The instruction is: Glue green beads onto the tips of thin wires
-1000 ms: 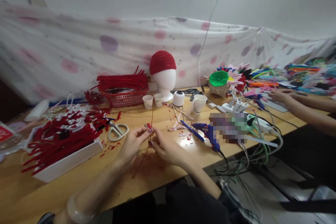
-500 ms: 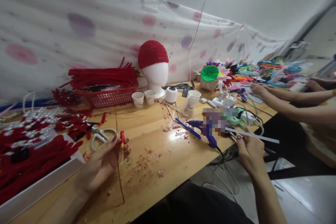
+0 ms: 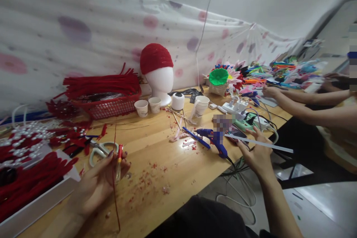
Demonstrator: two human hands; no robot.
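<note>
My left hand (image 3: pixel 99 180) is closed around a thin red wire stem (image 3: pixel 115 189) with a small red-tipped piece at its top, held upright over the wooden table (image 3: pixel 156 156). Far to the right, my right hand (image 3: pixel 255 152) reaches past the table's edge with fingers spread. It touches a long white glue stick (image 3: pixel 262 144) that lies across the cables. A blue glue gun (image 3: pixel 214 141) lies on the table just left of that hand. White-handled scissors (image 3: pixel 99 148) rest close behind my left hand.
A white tray of red pipe cleaners (image 3: pixel 30 178) sits at the left, a red basket (image 3: pixel 108 106) and a foam head with a red cap (image 3: pixel 157 70) behind. Paper cups, a power strip (image 3: pixel 234 107) and cables crowd the right. Another person's arms (image 3: pixel 304 100) work at the far right.
My right hand left the red stem and swung right to the white glue stick by the glue gun. My left hand kept the stem. The view turned to the right.
</note>
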